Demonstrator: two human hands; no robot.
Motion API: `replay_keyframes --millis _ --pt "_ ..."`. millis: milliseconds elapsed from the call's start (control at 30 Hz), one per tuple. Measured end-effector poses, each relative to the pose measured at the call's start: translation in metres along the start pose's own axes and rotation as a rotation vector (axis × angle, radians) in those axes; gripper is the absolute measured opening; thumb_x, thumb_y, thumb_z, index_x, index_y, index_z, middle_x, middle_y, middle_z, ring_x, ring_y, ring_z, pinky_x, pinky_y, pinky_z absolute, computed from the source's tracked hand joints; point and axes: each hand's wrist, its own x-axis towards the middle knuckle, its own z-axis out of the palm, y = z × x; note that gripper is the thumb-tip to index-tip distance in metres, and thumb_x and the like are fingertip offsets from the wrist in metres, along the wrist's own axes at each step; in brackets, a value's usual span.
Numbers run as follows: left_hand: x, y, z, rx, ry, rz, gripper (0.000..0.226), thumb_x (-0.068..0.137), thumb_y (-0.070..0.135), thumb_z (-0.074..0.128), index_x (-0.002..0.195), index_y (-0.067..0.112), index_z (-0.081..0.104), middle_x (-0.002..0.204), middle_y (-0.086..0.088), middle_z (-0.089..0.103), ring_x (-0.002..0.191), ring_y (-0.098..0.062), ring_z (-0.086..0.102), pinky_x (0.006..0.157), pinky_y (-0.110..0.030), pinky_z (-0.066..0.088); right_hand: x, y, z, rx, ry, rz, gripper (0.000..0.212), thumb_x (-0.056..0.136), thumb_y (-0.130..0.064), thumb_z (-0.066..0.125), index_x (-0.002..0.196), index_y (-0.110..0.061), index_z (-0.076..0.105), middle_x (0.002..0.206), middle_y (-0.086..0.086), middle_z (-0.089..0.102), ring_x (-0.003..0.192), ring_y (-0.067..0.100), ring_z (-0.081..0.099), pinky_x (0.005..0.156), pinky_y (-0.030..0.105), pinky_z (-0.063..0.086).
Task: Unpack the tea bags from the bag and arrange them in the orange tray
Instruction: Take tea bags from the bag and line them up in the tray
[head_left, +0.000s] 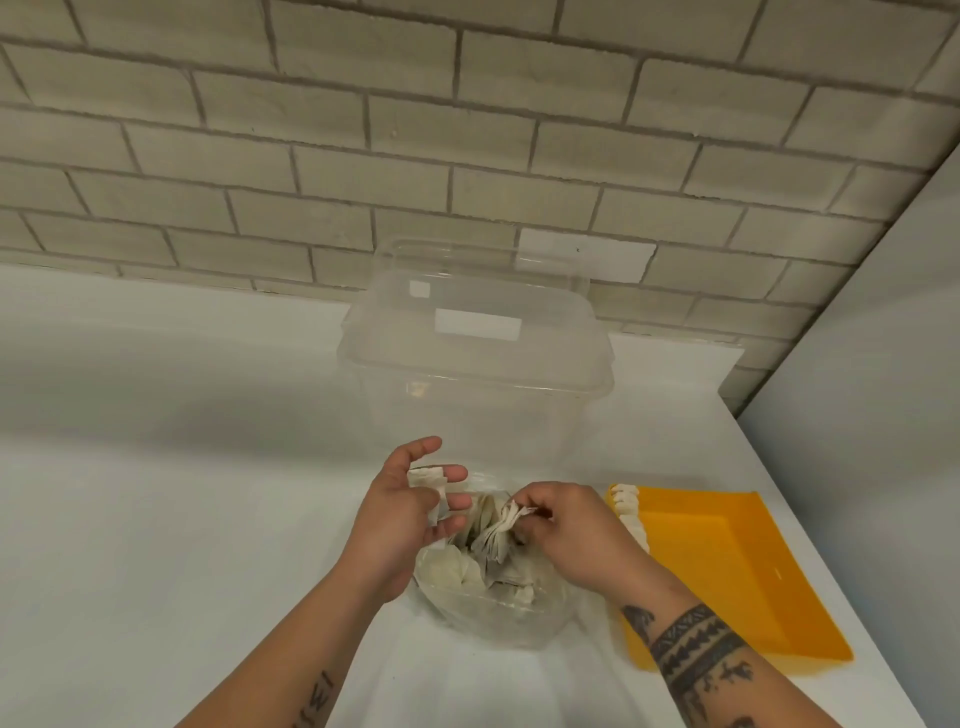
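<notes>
Two hands over the bag (493, 621) — left hand (408, 519) holds tea bags (427, 480), right hand (569, 532) pinches a bundle (505, 526).

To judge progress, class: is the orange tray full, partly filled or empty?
Partly filled: the orange tray holds one row of tea bags along its left edge; the rest is bare.

This looks like a kitchen or break-room prep corner: a smooth white countertop (156, 467) runs up to a pale painted brick wall (467, 130). On it sit food-storage wares — a clear plastic tub (478, 374), an orange tray (727, 571) and heaped tea bags (457, 574).
</notes>
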Motion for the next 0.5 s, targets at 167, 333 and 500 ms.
replay_keyframes --millis 167,333,500 --pt "-0.002 0.004 0.014 0.081 -0.084 -0.007 0.035 0.098 0.006 0.056 0.119 0.032 0.067 0.115 -0.009 0.068 0.071 -0.019 0.059 0.069 -0.031 0.054 0.000 -0.004 -0.016 0.090 0.006 0.038 0.008 0.091 -0.027 0.072 0.085 -0.033 0.070 0.079 -0.008 0.072 0.073 0.009 0.066 0.070 0.025 0.052" --pt "0.002 0.000 0.018 0.196 -0.037 0.047 0.018 0.102 0.027 0.057 0.114 0.034 0.068 0.111 -0.004 0.070 0.068 -0.014 0.058 0.064 -0.028 0.050 0.003 -0.013 -0.020 -0.018 -0.009 0.035 0.015 0.089 -0.030 0.074 0.104 -0.025 0.075 0.083 -0.014 0.070 0.077 0.000 0.064 0.068 0.013 0.048" --pt "0.005 0.001 0.012 0.120 0.014 -0.014 0.016 0.103 0.025 0.057 0.111 0.028 0.070 0.104 -0.005 0.072 0.066 -0.015 0.057 0.059 -0.030 0.044 0.003 -0.015 -0.018 -0.101 -0.062 0.040 0.016 0.087 -0.033 0.076 0.102 -0.026 0.076 0.089 -0.010 0.073 0.078 0.002 0.065 0.069 0.016 0.049"
